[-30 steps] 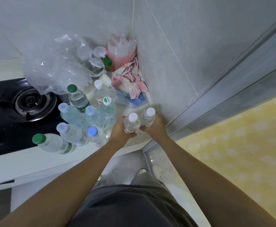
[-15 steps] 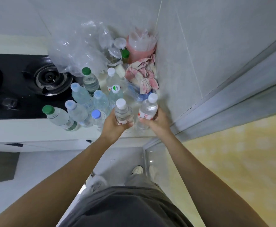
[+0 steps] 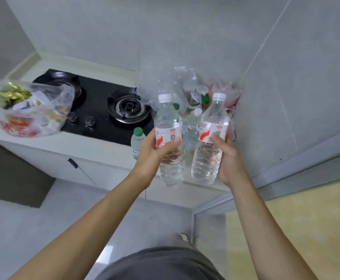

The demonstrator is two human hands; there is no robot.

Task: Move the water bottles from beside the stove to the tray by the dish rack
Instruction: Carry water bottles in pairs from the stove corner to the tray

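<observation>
black two-burner gas stove (image 3: 96, 110) set in pale countertop (image 3: 50, 142), two knobs (image 3: 80, 119) at its front edge; clear plastic bag (image 3: 29, 110) of packets left of it; crumpled clear plastic (image 3: 177, 81) and pink cloth (image 3: 232, 98) in the tiled corner

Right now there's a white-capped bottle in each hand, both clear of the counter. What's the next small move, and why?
Probably carry both away toward the tray, which isn't in view. The left hand and right hand each grip a white-capped bottle by its label, lifted above the countertop, so nothing needs regripping.
</observation>
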